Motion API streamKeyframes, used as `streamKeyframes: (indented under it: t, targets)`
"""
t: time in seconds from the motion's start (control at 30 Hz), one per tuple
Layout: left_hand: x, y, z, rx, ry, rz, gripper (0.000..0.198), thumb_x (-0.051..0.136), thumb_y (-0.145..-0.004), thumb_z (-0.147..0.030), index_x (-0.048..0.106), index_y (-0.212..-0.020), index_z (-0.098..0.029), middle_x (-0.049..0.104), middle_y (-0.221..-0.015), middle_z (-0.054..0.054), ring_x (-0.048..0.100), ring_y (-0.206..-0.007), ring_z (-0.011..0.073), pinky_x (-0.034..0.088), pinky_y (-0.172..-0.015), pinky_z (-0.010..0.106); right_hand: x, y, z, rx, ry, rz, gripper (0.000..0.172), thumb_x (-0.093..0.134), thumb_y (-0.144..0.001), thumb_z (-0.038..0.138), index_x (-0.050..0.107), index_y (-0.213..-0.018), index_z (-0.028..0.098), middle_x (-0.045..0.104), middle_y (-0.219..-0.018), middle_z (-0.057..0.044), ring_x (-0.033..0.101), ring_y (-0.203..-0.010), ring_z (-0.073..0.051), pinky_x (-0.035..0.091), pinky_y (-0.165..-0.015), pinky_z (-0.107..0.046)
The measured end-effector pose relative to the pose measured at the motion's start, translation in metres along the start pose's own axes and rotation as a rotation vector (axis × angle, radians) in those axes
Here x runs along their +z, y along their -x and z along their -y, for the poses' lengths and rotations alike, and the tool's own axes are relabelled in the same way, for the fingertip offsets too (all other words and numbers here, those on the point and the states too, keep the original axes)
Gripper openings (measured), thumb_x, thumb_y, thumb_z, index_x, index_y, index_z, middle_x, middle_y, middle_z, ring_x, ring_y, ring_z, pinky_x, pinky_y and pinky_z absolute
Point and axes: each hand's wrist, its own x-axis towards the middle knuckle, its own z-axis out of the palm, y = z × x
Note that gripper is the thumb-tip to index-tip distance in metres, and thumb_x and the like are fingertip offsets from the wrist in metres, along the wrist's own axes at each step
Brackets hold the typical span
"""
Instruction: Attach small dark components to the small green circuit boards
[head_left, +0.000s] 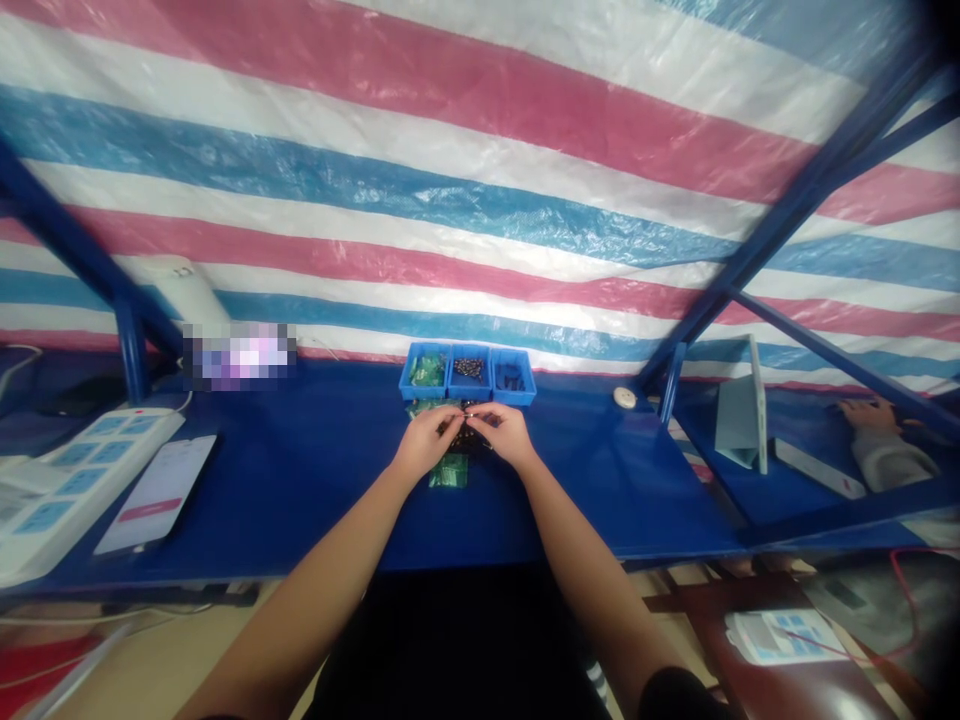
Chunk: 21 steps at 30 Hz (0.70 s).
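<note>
My left hand (429, 440) and my right hand (507, 434) meet above the blue table, fingertips pinched close together. Between them is something small, too tiny to name. Below and between the hands lies a pile of small dark and brass-coloured pieces (466, 438). A green packet-like item (449, 471) rests on the table just nearer to me. Right behind the hands stand three small blue bins in a row: the left bin (409, 390) holds green pieces, the middle bin (469, 391) small brass-and-dark parts, the right bin (513, 396) dark pieces.
On the left lie a phone (154, 500) and a large white power strip (97, 480). A round white object (624, 398) sits at the right, near a blue metal frame (750, 250). Beyond it are a tablet in a stand (742, 410) and another person's hand (870, 414).
</note>
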Motion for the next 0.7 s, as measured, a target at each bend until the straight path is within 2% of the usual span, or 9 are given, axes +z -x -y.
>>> streamKeyframes:
  t: [0.1, 0.4, 0.5, 0.63, 0.7]
  targets:
    - [-0.001, 0.0, -0.0013, -0.016, 0.006, 0.021, 0.02, 0.052, -0.091, -0.036, 0.066, -0.094, -0.022, 0.065, -0.071, -0.001, 0.06, -0.064, 0.0129, 0.048, -0.065, 0.024, 0.0005, 0.0002, 0.0002, -0.001, 0.002, -0.007, 0.025, 0.073, -0.074, 0.038, 0.075, -0.092, 0.02, 0.075, -0.089, -0.006, 0.067, -0.071, -0.019, 0.053, -0.065, -0.03]
    - [-0.0014, 0.0003, -0.0028, -0.027, -0.002, 0.024, 0.019, 0.052, -0.091, -0.035, 0.066, -0.093, -0.022, 0.064, -0.068, -0.002, 0.059, -0.062, 0.0126, 0.046, -0.063, 0.024, 0.0017, 0.0011, 0.0009, 0.011, -0.012, 0.004, 0.026, 0.072, -0.075, 0.038, 0.075, -0.094, 0.02, 0.075, -0.094, -0.007, 0.069, -0.077, -0.021, 0.054, -0.069, -0.033]
    - [-0.001, -0.0001, -0.0038, -0.034, 0.0, 0.028, 0.021, 0.053, -0.091, -0.037, 0.066, -0.097, -0.023, 0.067, -0.071, -0.001, 0.061, -0.064, 0.0136, 0.048, -0.065, 0.025, 0.0012, 0.0006, 0.0001, 0.011, -0.002, -0.01, 0.026, 0.072, -0.075, 0.037, 0.074, -0.093, 0.019, 0.075, -0.092, -0.007, 0.068, -0.075, -0.02, 0.054, -0.066, -0.032]
    - [-0.0004, -0.0007, -0.003, -0.042, 0.019, 0.003, 0.024, 0.052, -0.091, -0.039, 0.067, -0.095, -0.022, 0.071, -0.086, 0.002, 0.065, -0.076, 0.0161, 0.049, -0.068, 0.026, 0.0002, 0.0003, -0.0018, -0.002, 0.0, -0.009, 0.025, 0.071, -0.076, 0.037, 0.074, -0.093, 0.019, 0.075, -0.091, -0.007, 0.067, -0.072, -0.019, 0.054, -0.066, -0.032]
    - [-0.0001, -0.0006, -0.0018, -0.054, 0.022, 0.006, 0.024, 0.052, -0.091, -0.039, 0.068, -0.094, -0.022, 0.07, -0.081, 0.001, 0.064, -0.072, 0.0153, 0.048, -0.065, 0.025, 0.0002, 0.0005, -0.0022, -0.003, 0.01, -0.003, 0.025, 0.07, -0.076, 0.038, 0.074, -0.092, 0.02, 0.075, -0.092, -0.006, 0.067, -0.072, -0.019, 0.054, -0.067, -0.032]
